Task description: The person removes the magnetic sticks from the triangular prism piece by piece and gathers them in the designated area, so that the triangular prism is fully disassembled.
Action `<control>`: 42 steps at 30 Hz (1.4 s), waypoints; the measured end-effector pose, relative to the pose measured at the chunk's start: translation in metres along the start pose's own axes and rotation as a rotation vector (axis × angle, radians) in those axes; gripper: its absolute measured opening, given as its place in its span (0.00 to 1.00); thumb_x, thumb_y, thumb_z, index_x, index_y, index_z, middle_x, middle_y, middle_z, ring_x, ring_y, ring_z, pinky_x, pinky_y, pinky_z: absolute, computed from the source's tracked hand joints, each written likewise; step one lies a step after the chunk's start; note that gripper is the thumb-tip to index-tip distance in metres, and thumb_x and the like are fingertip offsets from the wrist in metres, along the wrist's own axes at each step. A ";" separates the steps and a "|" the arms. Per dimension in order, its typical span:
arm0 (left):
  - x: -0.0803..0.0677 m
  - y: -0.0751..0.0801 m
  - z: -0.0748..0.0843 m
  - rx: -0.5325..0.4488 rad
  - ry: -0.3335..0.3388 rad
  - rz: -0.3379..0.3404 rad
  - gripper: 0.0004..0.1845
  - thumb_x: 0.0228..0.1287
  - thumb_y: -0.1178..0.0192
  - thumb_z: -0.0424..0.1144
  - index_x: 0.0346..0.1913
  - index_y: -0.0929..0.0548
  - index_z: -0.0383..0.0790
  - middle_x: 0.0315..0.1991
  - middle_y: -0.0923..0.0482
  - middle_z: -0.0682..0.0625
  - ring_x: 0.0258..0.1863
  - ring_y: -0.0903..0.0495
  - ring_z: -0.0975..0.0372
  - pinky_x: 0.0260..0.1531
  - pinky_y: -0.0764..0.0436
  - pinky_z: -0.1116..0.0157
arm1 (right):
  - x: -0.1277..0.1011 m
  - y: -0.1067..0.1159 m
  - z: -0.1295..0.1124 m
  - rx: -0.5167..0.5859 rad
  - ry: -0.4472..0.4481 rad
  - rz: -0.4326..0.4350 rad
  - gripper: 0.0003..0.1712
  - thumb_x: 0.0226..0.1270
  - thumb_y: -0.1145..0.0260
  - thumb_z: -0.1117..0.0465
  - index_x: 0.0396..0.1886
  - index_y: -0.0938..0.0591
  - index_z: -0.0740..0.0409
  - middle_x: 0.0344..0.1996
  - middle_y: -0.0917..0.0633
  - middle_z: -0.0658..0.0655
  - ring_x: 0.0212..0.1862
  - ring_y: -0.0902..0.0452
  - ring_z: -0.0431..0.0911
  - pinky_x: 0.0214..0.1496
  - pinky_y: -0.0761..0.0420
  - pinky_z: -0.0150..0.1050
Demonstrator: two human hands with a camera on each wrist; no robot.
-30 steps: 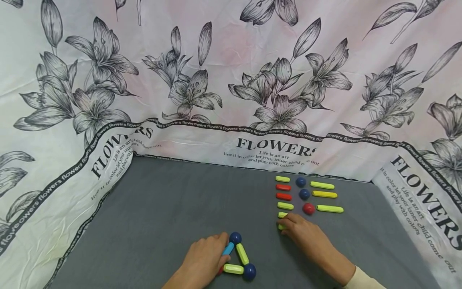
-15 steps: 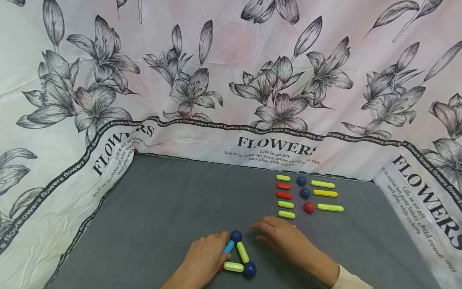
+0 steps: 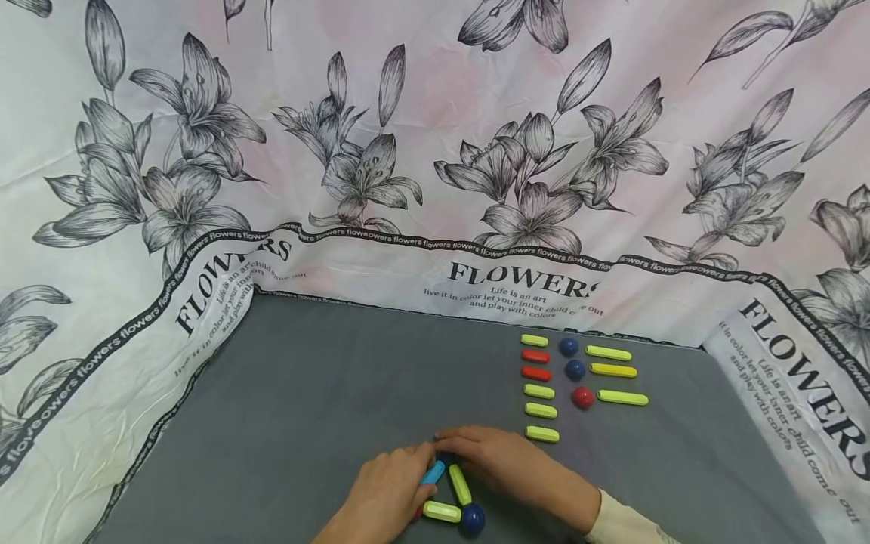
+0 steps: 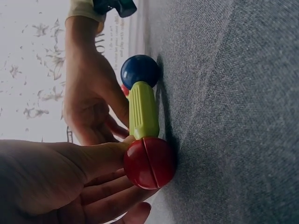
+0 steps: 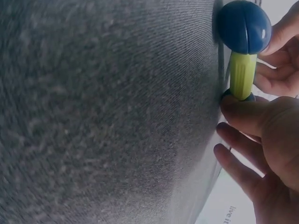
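A triangle of building rods and balls lies on the grey cloth: one blue rod [image 3: 433, 473], two yellow-green rods [image 3: 460, 485] [image 3: 442, 512], and balls at its corners. My left hand [image 3: 387, 487] grips the blue rod's side, its thumb beside the red ball [image 4: 149, 163]. My right hand [image 3: 510, 461] reaches over the far corner, its thumb and fingers around the far blue ball [image 5: 251, 97], which is mostly hidden. The near blue ball [image 3: 472, 519] stands free of both hands.
A column of short yellow-green and red rods [image 3: 535, 373] lies to the right. Beside it are two blue balls [image 3: 575, 369], a red ball [image 3: 582, 397] and longer rods [image 3: 613, 370]. A flower-printed cloth [image 3: 408, 264] rises behind the grey cloth [image 3: 326, 363].
My right hand has come left from the short-rod column to the triangle's far corner, covering the blue ball there. The column's lowest rods are uncovered. My left hand stays at the blue rod.
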State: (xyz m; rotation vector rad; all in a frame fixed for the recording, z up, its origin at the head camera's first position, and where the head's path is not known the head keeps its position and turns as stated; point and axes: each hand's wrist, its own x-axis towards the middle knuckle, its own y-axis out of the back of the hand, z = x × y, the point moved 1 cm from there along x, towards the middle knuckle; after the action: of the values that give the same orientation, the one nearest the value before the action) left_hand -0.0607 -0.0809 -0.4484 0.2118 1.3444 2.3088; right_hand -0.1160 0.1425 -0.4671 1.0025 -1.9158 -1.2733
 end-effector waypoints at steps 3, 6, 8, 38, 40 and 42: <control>0.000 0.001 0.001 0.000 0.000 0.005 0.13 0.65 0.24 0.45 0.45 0.19 0.48 0.30 0.20 0.56 0.24 0.21 0.65 0.22 0.24 0.64 | 0.001 0.001 0.000 -0.006 -0.007 -0.013 0.25 0.78 0.32 0.62 0.70 0.20 0.43 0.67 0.18 0.45 0.66 0.20 0.41 0.62 0.18 0.41; 0.001 0.001 0.001 -0.008 0.007 -0.008 0.13 0.65 0.24 0.45 0.45 0.18 0.48 0.30 0.20 0.56 0.25 0.21 0.65 0.23 0.23 0.63 | 0.002 0.001 0.001 -0.008 -0.003 -0.028 0.24 0.77 0.31 0.62 0.70 0.20 0.43 0.67 0.18 0.45 0.65 0.19 0.41 0.61 0.17 0.40; 0.000 0.000 0.001 -0.017 0.013 -0.017 0.13 0.66 0.25 0.45 0.45 0.18 0.49 0.31 0.20 0.56 0.26 0.21 0.65 0.24 0.23 0.63 | 0.001 0.000 0.001 -0.004 0.001 -0.036 0.25 0.77 0.31 0.62 0.69 0.20 0.43 0.67 0.17 0.46 0.64 0.18 0.41 0.61 0.17 0.40; 0.000 0.000 -0.002 -0.001 0.058 -0.025 0.12 0.64 0.24 0.44 0.40 0.19 0.50 0.28 0.24 0.59 0.25 0.23 0.67 0.23 0.26 0.64 | 0.001 0.005 0.003 0.033 0.068 -0.068 0.25 0.73 0.28 0.63 0.67 0.19 0.45 0.61 0.15 0.43 0.57 0.16 0.36 0.54 0.15 0.38; 0.001 0.001 -0.001 0.008 0.055 -0.012 0.12 0.64 0.24 0.44 0.40 0.19 0.50 0.28 0.24 0.59 0.25 0.24 0.67 0.23 0.26 0.64 | 0.003 0.006 0.003 0.035 0.069 -0.063 0.25 0.73 0.28 0.62 0.67 0.19 0.44 0.59 0.15 0.41 0.54 0.16 0.34 0.51 0.15 0.36; 0.001 0.002 -0.001 0.016 0.055 -0.002 0.12 0.64 0.24 0.45 0.40 0.19 0.50 0.28 0.24 0.59 0.25 0.24 0.67 0.22 0.26 0.63 | 0.004 0.005 0.003 0.032 0.072 -0.047 0.24 0.73 0.28 0.62 0.66 0.18 0.44 0.57 0.14 0.40 0.52 0.17 0.32 0.49 0.15 0.35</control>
State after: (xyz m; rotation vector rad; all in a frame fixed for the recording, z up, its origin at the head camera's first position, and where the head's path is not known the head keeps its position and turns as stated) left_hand -0.0625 -0.0823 -0.4479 0.1538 1.3896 2.3187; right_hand -0.1223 0.1417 -0.4631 1.1007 -1.8733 -1.2190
